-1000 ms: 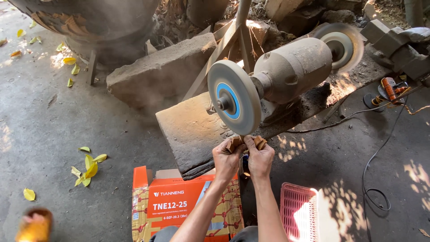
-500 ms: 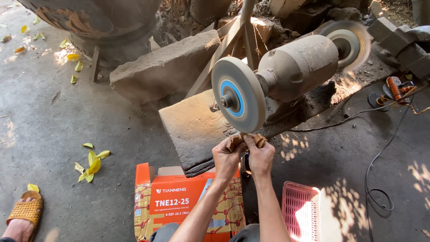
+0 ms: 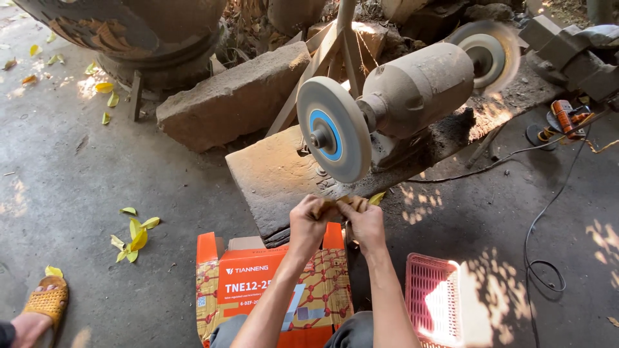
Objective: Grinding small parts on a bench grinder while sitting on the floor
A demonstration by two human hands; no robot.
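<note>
Item: small brown piece [image 3: 340, 203], pinched between my left hand [image 3: 308, 222] and right hand [image 3: 366, 225], both closed on it, fingertips together. I hold it just near of the grinder wheel [image 3: 333, 129]; I cannot tell whether it touches.

Grinder [image 3: 419, 87] on a stone slab [image 3: 271, 174], second wheel [image 3: 485, 55] far right.

Orange box [image 3: 271, 283] near me, under my forearms.

Pink basket [image 3: 438, 303] right of the box.

Yellow leaves [image 3: 134, 235] left.

Sandalled foot [image 3: 45, 301], another person's, near left.
</note>
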